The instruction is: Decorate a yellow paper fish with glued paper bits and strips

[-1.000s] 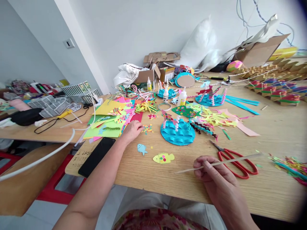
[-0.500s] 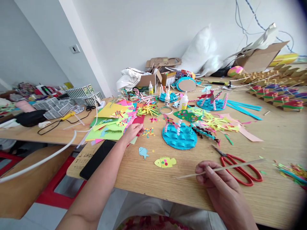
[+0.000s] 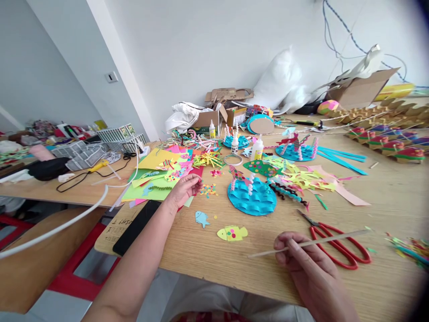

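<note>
Between the thumb and fingers of my right hand (image 3: 306, 264) is a thin pale stick (image 3: 268, 252), lying roughly level above the table's front edge. My left hand (image 3: 185, 192) is held beside a scatter of small coloured paper dots (image 3: 208, 191), its fingers curled together; anything in them is too small to see. In front of me lie a yellow paper fish (image 3: 232, 233) with coloured dots and a plain blue paper fish (image 3: 201, 218). Behind them, a pink paper fish (image 3: 238, 174) stands on twisted supports on a blue scalloped disc (image 3: 252, 203).
Red-handled scissors (image 3: 338, 243) lie right of the stick. Coloured paper sheets (image 3: 157, 179) and a black phone (image 3: 136, 228) lie at left. Glue bottles (image 3: 257, 148), a green spotted fish (image 3: 259, 168) and paper strips (image 3: 308, 178) are farther back. A white cable (image 3: 83, 210) crosses at left.
My left hand has turned and its fingers have drawn together beside the dots. My right hand keeps the stick in nearly the same place. The view has tilted up slightly.
</note>
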